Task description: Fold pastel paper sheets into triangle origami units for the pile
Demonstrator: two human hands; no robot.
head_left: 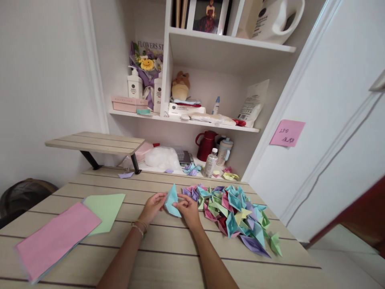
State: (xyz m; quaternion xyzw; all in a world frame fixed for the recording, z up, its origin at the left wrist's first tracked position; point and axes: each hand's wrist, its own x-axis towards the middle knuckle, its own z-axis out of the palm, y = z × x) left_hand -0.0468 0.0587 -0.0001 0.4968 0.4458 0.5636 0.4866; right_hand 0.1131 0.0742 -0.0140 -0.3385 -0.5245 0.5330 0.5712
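Observation:
A piece of light-blue folded paper (172, 202), pointed at the top, is held up between both hands above the middle of the table. My left hand (154, 205) pinches its left edge, with bracelets on the wrist. On the other side my right hand (187, 205) grips it, thumb on the near face and fingers behind. Just right of that hand lies a heap of folded paper boats (236, 212) in blue, green, pink, purple and yellow. Pink paper sheets (60, 241) and green paper (105, 210) lie in a stack at the left.
A small raised shelf (96, 141) stands at the table's back left. Behind the table, a clear bottle (211, 162), a red jug (207, 145) and more folded papers (191, 169) sit in the cabinet's lowest level. One purple paper piece (126, 175) rests near the back edge.

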